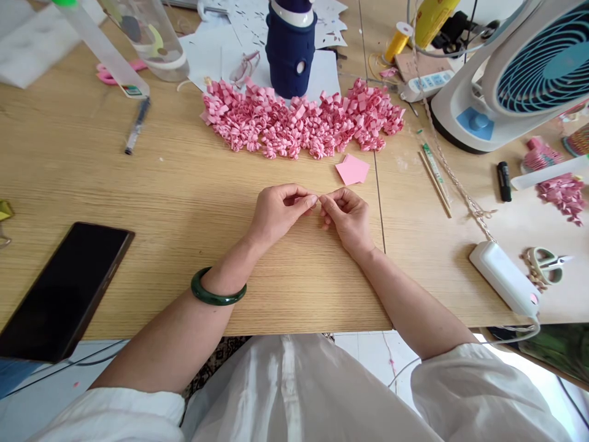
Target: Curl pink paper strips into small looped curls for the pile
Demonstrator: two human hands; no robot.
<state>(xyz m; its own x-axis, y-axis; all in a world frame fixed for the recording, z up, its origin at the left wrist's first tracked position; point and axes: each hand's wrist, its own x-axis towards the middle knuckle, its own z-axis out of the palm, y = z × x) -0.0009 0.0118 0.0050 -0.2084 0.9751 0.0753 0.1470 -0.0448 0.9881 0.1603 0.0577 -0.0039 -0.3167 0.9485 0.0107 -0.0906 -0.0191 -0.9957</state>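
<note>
My left hand (pixel 281 212), with a dark green bangle (pixel 218 294) on its wrist, is closed in a pinch above the wooden table (pixel 294 276). Facing it, my right hand (pixel 348 218) pinches too, and the fingertips of both nearly meet. Whatever lies between them is too small or hidden to make out. Just beyond my right hand is a pink pentagon-shaped piece of paper (pixel 353 170). Farther back stretches a long heap of curled pink paper flowers (pixel 294 129).
A navy cup (pixel 289 61) rises behind the heap. At left are a phone (pixel 67 291) and a pen (pixel 137 126). On the right stand a fan (pixel 488 92), a marker (pixel 504 182), scissors (pixel 547 263) and a white power strip (pixel 504 277) with its cord.
</note>
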